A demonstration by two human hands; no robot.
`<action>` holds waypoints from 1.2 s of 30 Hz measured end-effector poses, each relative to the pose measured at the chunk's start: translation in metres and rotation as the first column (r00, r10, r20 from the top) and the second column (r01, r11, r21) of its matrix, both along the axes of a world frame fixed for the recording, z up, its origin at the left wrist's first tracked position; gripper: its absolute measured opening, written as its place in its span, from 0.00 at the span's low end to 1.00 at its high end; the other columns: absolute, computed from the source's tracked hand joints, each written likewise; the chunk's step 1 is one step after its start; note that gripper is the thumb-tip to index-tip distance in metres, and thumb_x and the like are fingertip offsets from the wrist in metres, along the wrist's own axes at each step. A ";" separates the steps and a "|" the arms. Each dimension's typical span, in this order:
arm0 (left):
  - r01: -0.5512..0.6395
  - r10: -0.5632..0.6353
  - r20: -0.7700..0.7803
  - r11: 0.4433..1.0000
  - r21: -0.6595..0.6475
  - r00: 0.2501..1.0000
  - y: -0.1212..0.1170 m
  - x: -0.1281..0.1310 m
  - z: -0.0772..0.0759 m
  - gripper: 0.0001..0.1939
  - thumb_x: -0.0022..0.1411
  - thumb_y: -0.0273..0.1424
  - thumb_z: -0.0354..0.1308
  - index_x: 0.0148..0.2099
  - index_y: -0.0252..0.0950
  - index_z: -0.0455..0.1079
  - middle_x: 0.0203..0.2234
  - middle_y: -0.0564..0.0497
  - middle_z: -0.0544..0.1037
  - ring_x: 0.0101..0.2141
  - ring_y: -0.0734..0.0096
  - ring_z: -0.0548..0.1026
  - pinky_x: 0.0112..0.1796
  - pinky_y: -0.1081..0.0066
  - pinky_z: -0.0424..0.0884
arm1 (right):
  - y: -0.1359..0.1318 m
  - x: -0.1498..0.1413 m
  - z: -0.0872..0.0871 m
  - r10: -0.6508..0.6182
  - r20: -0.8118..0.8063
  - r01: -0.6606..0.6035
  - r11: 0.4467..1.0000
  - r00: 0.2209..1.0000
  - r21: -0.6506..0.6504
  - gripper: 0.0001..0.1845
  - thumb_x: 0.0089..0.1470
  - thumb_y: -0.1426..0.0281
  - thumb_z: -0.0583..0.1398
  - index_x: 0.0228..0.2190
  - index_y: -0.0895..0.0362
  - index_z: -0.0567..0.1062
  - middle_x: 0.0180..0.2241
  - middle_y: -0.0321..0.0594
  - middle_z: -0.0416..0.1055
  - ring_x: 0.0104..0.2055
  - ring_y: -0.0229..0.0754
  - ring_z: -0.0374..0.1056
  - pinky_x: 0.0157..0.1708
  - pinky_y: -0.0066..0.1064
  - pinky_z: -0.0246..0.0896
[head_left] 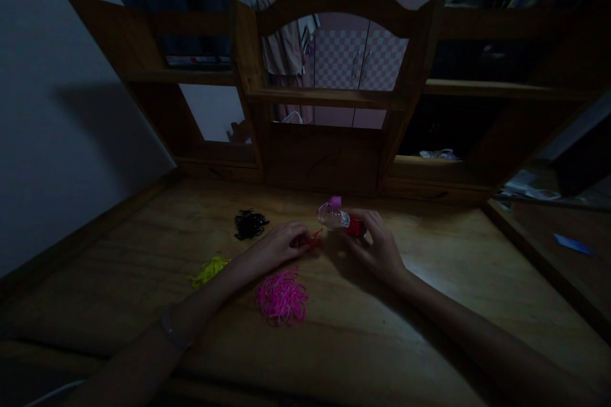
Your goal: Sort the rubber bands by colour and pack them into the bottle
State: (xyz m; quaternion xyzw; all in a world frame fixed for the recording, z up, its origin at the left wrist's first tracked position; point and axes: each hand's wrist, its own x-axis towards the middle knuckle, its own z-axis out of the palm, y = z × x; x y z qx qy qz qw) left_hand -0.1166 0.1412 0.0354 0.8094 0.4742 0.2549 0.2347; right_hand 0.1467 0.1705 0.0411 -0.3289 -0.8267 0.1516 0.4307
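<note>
My right hand [379, 245] is wrapped round a small clear bottle [329, 217], tilted onto its side with its neck end to the left. Red shows in the part near my fingers; I cannot tell whether it is a label or contents. A pink cap [335, 202] sits at the bottle's upper left. Just left of the bottle, my left hand [291, 240] pinches some red rubber bands [314, 240]. Around my left arm lie heaps of black bands [251, 224], yellow bands [210, 270] and pink bands [282, 297], the yellow ones partly behind the forearm.
A wooden desk [429, 343] carries all of this, with a wooden shelf unit [324, 159] rising along its back edge. On the left stands a pale wall [57, 140]. A blue card-like item [571, 243] lies on the surface at far right. The room is dim.
</note>
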 end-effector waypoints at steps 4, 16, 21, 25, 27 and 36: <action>-0.014 0.015 -0.031 1.000 0.014 0.999 0.002 0.001 0.002 0.08 0.61 0.33 0.60 0.41 0.37 0.74 0.32 0.51 0.76 0.32 0.67 0.72 0.35 0.69 0.66 | 0.004 0.001 -0.003 -0.036 0.016 0.035 0.998 0.999 0.056 0.26 0.55 0.76 0.60 0.54 0.47 0.70 0.52 0.44 0.67 0.55 0.53 0.61 0.52 0.50 0.62; -0.188 0.224 0.342 0.973 -0.134 0.913 0.002 0.001 0.015 0.11 0.59 0.37 0.61 0.38 0.35 0.76 0.30 0.49 0.79 0.29 0.70 0.74 0.30 0.71 0.70 | 0.007 0.001 -0.007 -0.073 0.056 0.068 0.993 0.996 0.095 0.30 0.49 0.82 0.59 0.52 0.46 0.72 0.51 0.44 0.64 0.54 0.54 0.60 0.52 0.53 0.62; -0.139 0.189 0.346 0.977 -0.164 0.919 -0.004 0.010 0.020 0.13 0.60 0.41 0.61 0.39 0.36 0.76 0.33 0.47 0.79 0.32 0.68 0.75 0.32 0.69 0.71 | 0.007 0.000 -0.010 0.008 0.065 -0.014 0.995 0.998 0.102 0.31 0.50 0.82 0.59 0.53 0.45 0.71 0.52 0.44 0.65 0.54 0.53 0.61 0.51 0.53 0.64; -0.177 0.241 0.423 0.966 -0.186 0.874 -0.003 0.014 0.021 0.13 0.55 0.40 0.66 0.38 0.36 0.74 0.34 0.49 0.79 0.33 0.67 0.76 0.34 0.68 0.72 | 0.006 -0.001 -0.011 0.051 0.067 -0.056 0.995 0.996 0.079 0.32 0.51 0.81 0.59 0.54 0.44 0.70 0.52 0.43 0.66 0.55 0.52 0.62 0.51 0.52 0.64; -0.207 0.271 0.469 0.961 -0.183 0.841 -0.001 0.014 0.020 0.12 0.52 0.36 0.68 0.36 0.36 0.72 0.32 0.51 0.79 0.33 0.68 0.76 0.35 0.68 0.73 | 0.005 -0.002 -0.010 0.067 0.070 -0.072 0.995 0.995 0.074 0.32 0.51 0.81 0.59 0.55 0.44 0.70 0.52 0.43 0.66 0.55 0.52 0.62 0.52 0.52 0.65; -0.243 0.259 0.493 0.965 -0.096 0.831 -0.003 0.014 0.026 0.06 0.58 0.34 0.63 0.36 0.38 0.78 0.37 0.48 0.82 0.41 0.62 0.78 0.48 0.60 0.72 | 0.002 -0.003 -0.006 0.064 0.061 -0.067 0.997 0.996 0.050 0.25 0.56 0.75 0.60 0.55 0.46 0.70 0.51 0.44 0.67 0.53 0.51 0.64 0.50 0.48 0.67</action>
